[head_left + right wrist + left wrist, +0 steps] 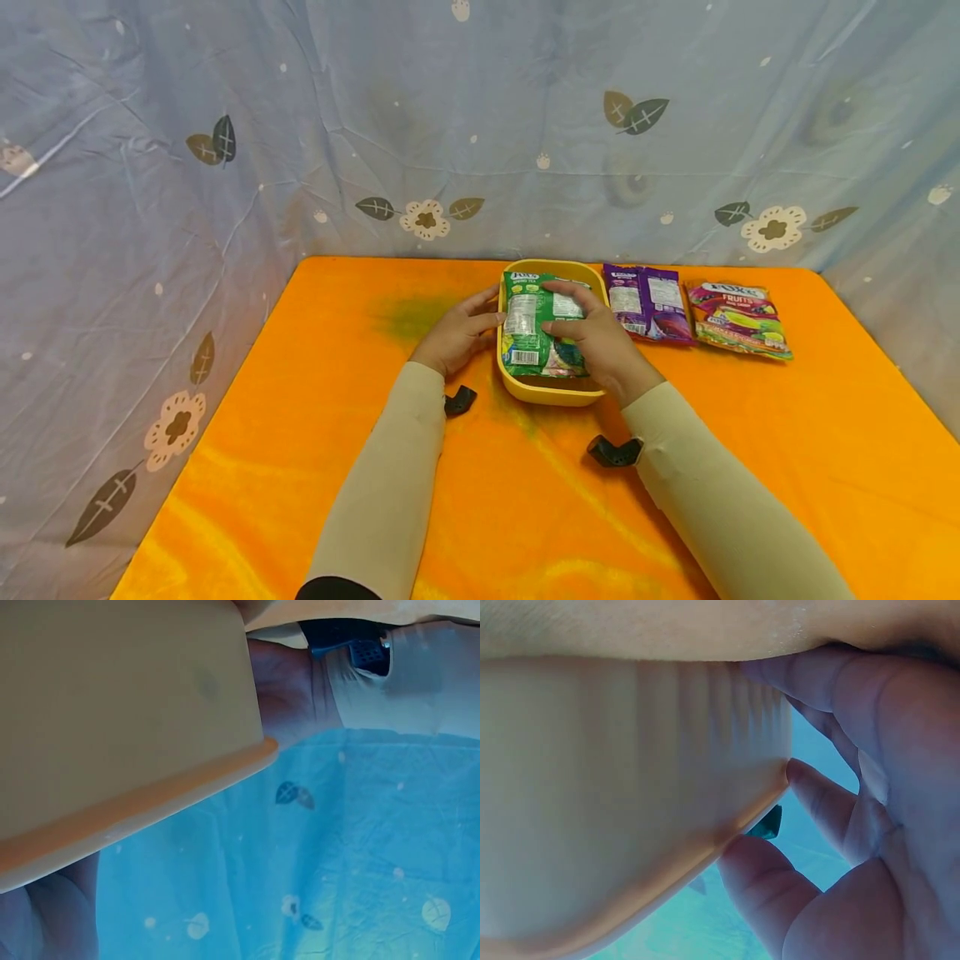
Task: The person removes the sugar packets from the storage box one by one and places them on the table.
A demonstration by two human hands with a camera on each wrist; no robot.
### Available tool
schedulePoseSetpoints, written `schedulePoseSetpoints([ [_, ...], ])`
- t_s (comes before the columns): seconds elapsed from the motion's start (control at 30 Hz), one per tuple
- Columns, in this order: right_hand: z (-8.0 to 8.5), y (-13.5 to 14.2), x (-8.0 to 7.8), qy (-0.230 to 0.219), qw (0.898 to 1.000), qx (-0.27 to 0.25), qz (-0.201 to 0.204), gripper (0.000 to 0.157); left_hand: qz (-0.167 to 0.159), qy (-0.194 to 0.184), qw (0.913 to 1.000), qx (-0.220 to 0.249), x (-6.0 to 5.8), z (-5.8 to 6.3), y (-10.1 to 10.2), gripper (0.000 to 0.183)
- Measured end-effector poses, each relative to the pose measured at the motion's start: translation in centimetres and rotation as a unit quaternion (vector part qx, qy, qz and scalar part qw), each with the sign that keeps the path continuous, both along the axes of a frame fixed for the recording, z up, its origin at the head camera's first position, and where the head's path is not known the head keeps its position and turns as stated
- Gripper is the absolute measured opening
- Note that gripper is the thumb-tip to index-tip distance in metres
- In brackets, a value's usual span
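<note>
A green candy bag [523,327] lies in the yellow plastic basket [551,395], its printed panels and barcode facing up. My right hand [603,346] reaches over the basket's right rim. Its thumb and fingers spread across the bag's upper face and hide part of its right side. At the basket's left side, my left hand [459,332] has its thumb at the rim and its other fingers along the outer wall. The left wrist view shows those fingers [821,806] beside the ribbed wall, with a green bag corner [766,823] just past the rim.
A purple candy bag [651,308] lies right beside the basket. Farther right is an orange and pink candy bag [738,319]. An orange cloth covers the table [337,375], and a patterned curtain [480,108] hangs behind it. Black wrist devices [615,452] show under the sleeves.
</note>
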State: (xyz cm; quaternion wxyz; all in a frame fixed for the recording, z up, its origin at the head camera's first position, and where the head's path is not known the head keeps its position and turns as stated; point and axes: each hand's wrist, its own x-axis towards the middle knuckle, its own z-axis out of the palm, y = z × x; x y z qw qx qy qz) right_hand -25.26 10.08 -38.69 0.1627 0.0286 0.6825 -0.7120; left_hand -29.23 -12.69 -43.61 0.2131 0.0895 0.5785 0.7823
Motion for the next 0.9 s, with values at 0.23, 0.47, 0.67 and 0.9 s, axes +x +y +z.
schedulePoseSetpoints([
  [0.23,0.36,-0.05,0.21,0.004,1.000,-0.013,0.000,0.054,0.006,0.001,1.0000,-0.007,-0.03,-0.01,0.01,0.060],
  [0.47,0.20,-0.03,0.21,0.013,0.999,-0.032,-0.015,0.053,0.002,0.001,1.0000,0.001,-0.08,0.06,-0.03,0.057],
  [0.67,0.22,-0.01,0.30,0.036,0.994,-0.097,-0.019,0.055,0.007,-0.003,1.0000,0.006,-0.03,0.16,-0.03,0.057],
  [0.9,0.23,-0.03,0.53,0.037,0.992,-0.119,-0.009,0.056,0.004,0.002,1.0000,-0.007,0.11,-0.07,-0.14,0.057],
])
